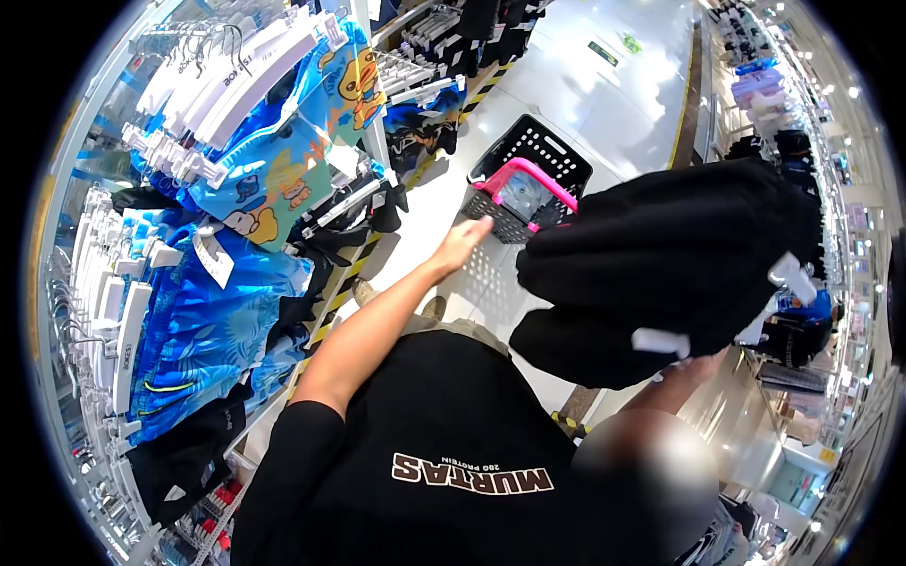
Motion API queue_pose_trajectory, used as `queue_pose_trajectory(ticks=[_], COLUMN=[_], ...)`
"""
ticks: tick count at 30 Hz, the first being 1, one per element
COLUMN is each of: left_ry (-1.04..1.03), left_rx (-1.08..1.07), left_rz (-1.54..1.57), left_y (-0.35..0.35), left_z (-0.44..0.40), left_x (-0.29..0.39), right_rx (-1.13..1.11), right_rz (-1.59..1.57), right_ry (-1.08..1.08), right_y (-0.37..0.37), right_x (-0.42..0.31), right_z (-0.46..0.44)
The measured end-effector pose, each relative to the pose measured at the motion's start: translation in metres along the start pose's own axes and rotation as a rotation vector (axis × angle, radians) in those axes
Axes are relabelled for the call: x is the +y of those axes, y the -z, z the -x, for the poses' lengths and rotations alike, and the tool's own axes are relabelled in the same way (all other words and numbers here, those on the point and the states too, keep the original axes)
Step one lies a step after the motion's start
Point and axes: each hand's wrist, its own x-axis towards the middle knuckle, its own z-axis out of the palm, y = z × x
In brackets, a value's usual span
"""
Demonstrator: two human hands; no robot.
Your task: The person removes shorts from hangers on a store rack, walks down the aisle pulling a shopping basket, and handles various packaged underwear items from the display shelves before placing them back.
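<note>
My left hand [462,247] reaches forward at the middle of the view, thumb apart from the fingers, just short of a black basket [502,224] with a pink handle [524,168]. Inside the basket lies something in clear plastic. On the right, my right hand [696,368] is under a thick bundle of black garments [651,255] and bears it up; its fingers are mostly hidden by the cloth. White tags or hanger parts [661,341] stick out of the bundle.
Blue patterned shorts [217,302] and printed swimwear [283,179] hang on white hangers at the left. Further racks of clothes line the right side. A pale tiled floor [566,71] with yellow-black edge tape runs ahead.
</note>
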Motion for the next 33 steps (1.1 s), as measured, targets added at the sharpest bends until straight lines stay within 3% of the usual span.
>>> queue_pose_trajectory(ticks=[3,5,7,11,13,15,18,21,23,25,26,28,32,33], left_ry=[0.154,0.220,0.250,0.179,0.101,0.045,-0.059,-0.124,-0.234,-0.345,-0.531,-0.770,-0.530,-0.586], left_rx=[-0.315,-0.555,-0.635,-0.380,-0.337,-0.349,-0.224,-0.115,-0.011,0.065,0.139,0.177,0.018,0.024], left_rz=[0.251,0.580,0.554,0.675,0.925,0.907,0.816,0.528,0.580,0.289,0.089,-0.244,-0.461,-0.435], left_y=[-0.036,-0.050,-0.050,-0.013,0.012,0.035,0.042,0.041,0.013,-0.019,-0.035,-0.060,-0.069,-0.065], left_z=[0.020,0.038,0.052,0.069,0.072,0.078,0.101,0.118,0.130,0.133,0.139,0.144,0.172,0.170], left_x=[0.029,0.034,0.054,0.086,0.090,0.098,0.131,0.144,0.165,0.163,0.166,0.164,0.170,0.164], right_rx=[0.009,0.030,0.103,0.257,0.284,0.283,0.280,0.230,0.293,0.237,0.200,0.131,0.040,0.063], right_rz=[-0.108,-0.158,-0.198,-0.201,-0.216,-0.253,-0.286,-0.277,-0.155,0.039,0.058,-0.064,-0.340,-0.390], right_ry=[0.042,0.064,0.077,0.054,0.008,-0.036,-0.071,-0.094,-0.133,-0.172,-0.164,-0.209,-0.316,-0.368], right_y=[0.013,0.007,-0.018,-0.016,-0.034,-0.040,-0.050,-0.048,-0.071,-0.091,-0.111,-0.165,-0.180,-0.184], right_x=[0.024,0.038,0.037,0.038,0.025,0.028,0.033,0.049,0.056,0.073,0.075,0.078,0.097,0.093], right_z=[0.008,0.011,0.016,0.026,0.023,0.018,0.009,0.000,-0.007,-0.011,-0.012,-0.014,-0.016,-0.015])
